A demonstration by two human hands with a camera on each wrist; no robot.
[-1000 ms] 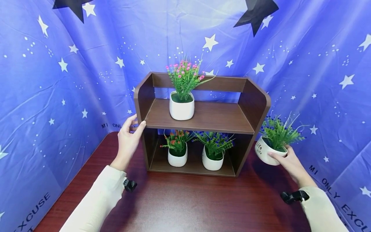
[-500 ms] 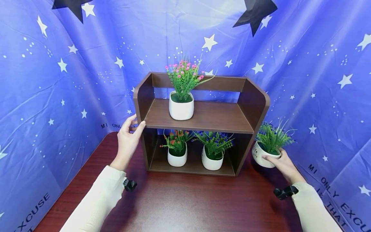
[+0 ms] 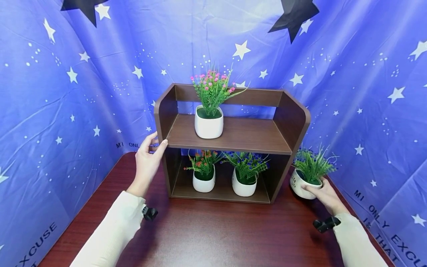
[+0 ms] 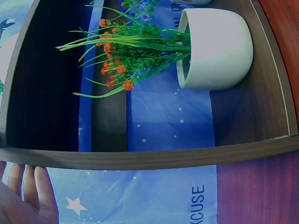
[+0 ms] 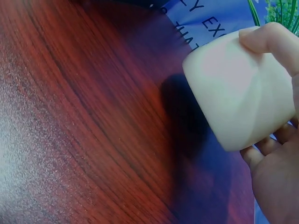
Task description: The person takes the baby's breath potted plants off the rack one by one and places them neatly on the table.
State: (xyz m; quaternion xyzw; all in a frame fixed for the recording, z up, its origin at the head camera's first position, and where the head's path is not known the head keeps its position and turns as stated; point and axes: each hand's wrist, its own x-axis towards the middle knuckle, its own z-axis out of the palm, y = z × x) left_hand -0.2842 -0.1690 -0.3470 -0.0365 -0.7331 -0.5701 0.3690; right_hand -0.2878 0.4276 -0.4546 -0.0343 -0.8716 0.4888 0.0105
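A two-tier brown wooden shelf point(image 3: 250, 135) stands on the table. My left hand point(image 3: 146, 163) holds its left side panel, thumb on the front edge and fingers against the outer face. In the left wrist view, straight fingertips point(image 4: 43, 179) touch that panel. To the right of the shelf, my right hand point(image 3: 325, 194) grips a potted plant point(image 3: 303, 185) with blue flowers and lettering on its white pot. The thumb lies on the pot's near side and other fingers reach beneath in the right wrist view. The pot is slightly tilted; whether it touches the table I cannot tell.
A pink-flowered potted plant point(image 3: 209, 124) stands on the upper tier, left of the middle. Below it are an orange-flowered plant point(image 3: 204, 183) and a blue-flowered plant point(image 3: 245, 187). Blue star-printed curtains point(image 3: 110, 74) surround the dark red table point(image 3: 213, 233).
My right hand has brought the blue-flowered potted plant lower and slightly left, closer to the table beside the shelf. The left hand stays in place on the shelf panel.
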